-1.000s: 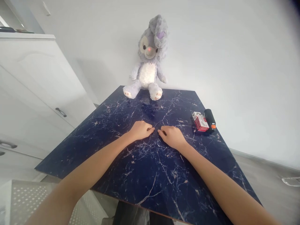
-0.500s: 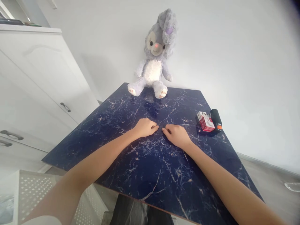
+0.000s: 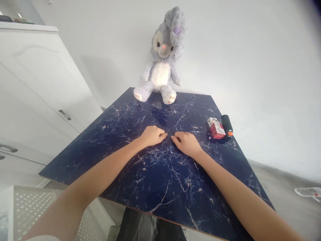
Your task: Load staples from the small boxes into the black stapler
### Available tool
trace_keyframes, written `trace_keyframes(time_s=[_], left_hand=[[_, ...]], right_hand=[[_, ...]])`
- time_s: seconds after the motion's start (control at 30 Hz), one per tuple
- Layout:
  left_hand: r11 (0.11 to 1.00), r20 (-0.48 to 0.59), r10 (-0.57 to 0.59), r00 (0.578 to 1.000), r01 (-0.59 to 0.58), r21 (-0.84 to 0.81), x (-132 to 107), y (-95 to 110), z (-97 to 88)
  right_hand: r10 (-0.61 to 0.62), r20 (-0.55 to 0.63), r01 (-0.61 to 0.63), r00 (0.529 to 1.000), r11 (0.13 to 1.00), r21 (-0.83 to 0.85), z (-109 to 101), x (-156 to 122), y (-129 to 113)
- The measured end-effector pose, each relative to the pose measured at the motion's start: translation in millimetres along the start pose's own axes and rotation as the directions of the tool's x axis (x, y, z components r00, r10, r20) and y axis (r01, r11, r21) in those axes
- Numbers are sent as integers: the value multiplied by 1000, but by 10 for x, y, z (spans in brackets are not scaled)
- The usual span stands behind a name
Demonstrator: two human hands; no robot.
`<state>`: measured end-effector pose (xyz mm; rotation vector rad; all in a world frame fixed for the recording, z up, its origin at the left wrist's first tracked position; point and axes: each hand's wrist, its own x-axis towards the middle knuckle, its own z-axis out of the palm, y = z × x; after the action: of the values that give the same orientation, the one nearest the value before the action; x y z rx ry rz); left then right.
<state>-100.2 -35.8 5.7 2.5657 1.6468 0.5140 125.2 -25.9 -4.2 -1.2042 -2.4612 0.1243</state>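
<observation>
Both of my hands rest on a dark blue table with white marble veins. My left hand is curled into a loose fist, thumb pointing right, and no object shows in it. A small gap separates it from my right hand, also closed in a fist with its thumb pointing left and nothing visible inside. Beyond them, at the table's far edge, a grey-lilac plush rabbit sits against the wall. To the right of my right hand lies a red and white box, beside a black cylinder with an orange part.
White cabinets with dark handles stand at the left. A white perforated basket is below the table's left front edge. On the floor at the right lies a clear plastic item. The wall borders the far side.
The whole view has shifted slightly, so the table, toy and hands appear a little further left. Both fists keep their place on the table.
</observation>
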Motion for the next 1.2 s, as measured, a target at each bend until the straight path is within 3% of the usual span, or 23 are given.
trace_keyframes(time_s=[0.53, 0.63, 0.7, 0.77, 0.83, 0.97, 1.03, 1.1, 1.13, 1.2], left_hand=[[1000, 25, -1, 1000, 2, -19, 39, -23, 9], [1000, 32, 4, 999, -4, -3, 39, -19, 5], [1000, 28, 9, 1000, -9, 1, 43, -17, 6], [1000, 18, 22, 1000, -22, -9, 47, -11, 7], [999, -8, 44, 999, -44, -29, 40, -1, -1], [992, -52, 69, 996, -75, -105, -66, -23, -115], [987, -25, 26, 999, -29, -160, -174, -109, -228], [979, 22, -58, 998, 61, -195, -302, -271, -352], [972, 40, -107, 993, 113, -205, -366, -377, -409], [956, 28, -200, 979, 202, -215, -473, -613, -495]], right_hand=[[-2, 8, 2, 1000, 1000, -4, -22, 16, -16], [-4, -56, 4, 998, 1000, 6, -24, 16, -6], [20, -166, -22, 986, 1000, -14, -64, 17, 30], [56, -309, -76, 949, 996, -56, -157, 7, 117], [100, -463, -160, 881, 983, -93, -305, -29, 282], [298, -687, -440, 662, 897, -35, -666, -200, 839], [519, -612, -580, 597, 806, 117, -799, -300, 1156], [723, -320, -685, 612, 687, 243, -859, -375, 1414], [762, -179, -726, 622, 647, 233, -863, -398, 1504], [782, -101, -755, 615, 621, 209, -827, -409, 1589]])
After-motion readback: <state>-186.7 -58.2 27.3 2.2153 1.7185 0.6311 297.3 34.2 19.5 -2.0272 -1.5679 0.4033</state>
